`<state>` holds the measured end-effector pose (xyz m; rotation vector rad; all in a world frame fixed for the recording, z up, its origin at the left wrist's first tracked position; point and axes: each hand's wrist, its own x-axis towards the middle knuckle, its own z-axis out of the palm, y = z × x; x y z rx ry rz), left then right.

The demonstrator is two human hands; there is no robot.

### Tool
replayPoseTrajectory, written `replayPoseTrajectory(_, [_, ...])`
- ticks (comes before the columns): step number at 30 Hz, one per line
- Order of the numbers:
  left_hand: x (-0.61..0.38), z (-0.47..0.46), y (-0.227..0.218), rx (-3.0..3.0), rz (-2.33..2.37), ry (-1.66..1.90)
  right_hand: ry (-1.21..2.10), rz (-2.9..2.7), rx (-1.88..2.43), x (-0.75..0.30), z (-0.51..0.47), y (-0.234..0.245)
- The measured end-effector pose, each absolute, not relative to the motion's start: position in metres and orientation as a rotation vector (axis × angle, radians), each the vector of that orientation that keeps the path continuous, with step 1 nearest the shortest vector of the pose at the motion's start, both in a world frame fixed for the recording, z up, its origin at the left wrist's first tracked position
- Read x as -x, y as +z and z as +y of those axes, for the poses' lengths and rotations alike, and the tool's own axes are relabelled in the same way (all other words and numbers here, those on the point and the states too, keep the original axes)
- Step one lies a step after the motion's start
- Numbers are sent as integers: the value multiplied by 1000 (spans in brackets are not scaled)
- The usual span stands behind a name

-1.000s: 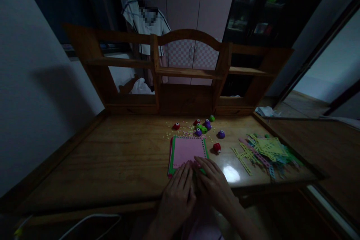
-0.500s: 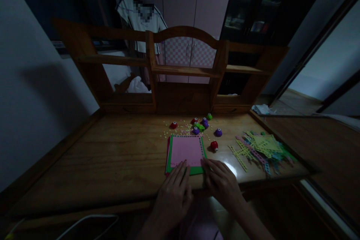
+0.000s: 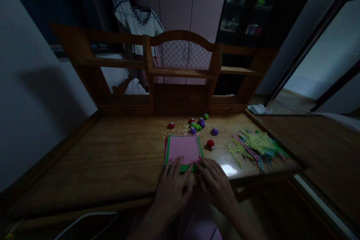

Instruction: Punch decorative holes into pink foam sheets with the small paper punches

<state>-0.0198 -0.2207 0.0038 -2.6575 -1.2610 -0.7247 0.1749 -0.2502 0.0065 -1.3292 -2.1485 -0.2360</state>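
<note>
A pink square sheet point(image 3: 184, 149) with small holes along its top and right edges lies on a slightly larger green sheet point(image 3: 168, 153). Some red shows under the stack's left side. My left hand point(image 3: 174, 182) rests with outstretched fingers on the lower left part of the sheets. My right hand point(image 3: 215, 178) has its fingertips at the lower right corner, fingers extended. Neither hand grips anything that I can see. Beyond the sheets lie small pale punched-out bits point(image 3: 182, 129) and several craft punches, among them a red one point(image 3: 210, 144) and a purple one point(image 3: 215, 131).
On the right of the wooden desk point(image 3: 118, 150) is a pile of punched paper strips point(image 3: 255, 144) in yellow, pink, green and blue. A wooden shelf unit point(image 3: 180, 72) stands along the back. A white shirt point(image 3: 137, 26) hangs behind it.
My right hand has shifted left and flattened, its fingers more extended at the sheet's corner. The left hand's fingers have spread and moved slightly left. The whole view has shifted slightly.
</note>
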Motion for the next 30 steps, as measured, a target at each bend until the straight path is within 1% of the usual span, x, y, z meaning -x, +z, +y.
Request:
replayPoseTrajectory(5, [27,-220,10,2633,-1275,-683,-208,-2244,1323,-168,-240,17])
replayPoseTrajectory(14, [77,-216,-3,2536,-1266,-655,-156,-2200,1310,-167,-236,18])
replayPoseTrajectory(19, [100,-217,-3,2478,-1309,-635,-125,-2211,1333,-161,-230,21])
replayPoseTrajectory(25, [101,-217,-4,2487,-1304,-649,-145,-2382,1132,-130,-220,30])
replayPoseTrajectory(30, [101,-216,-5,2492,-1297,-637,-89,-2354,1117,-125,-218,29])
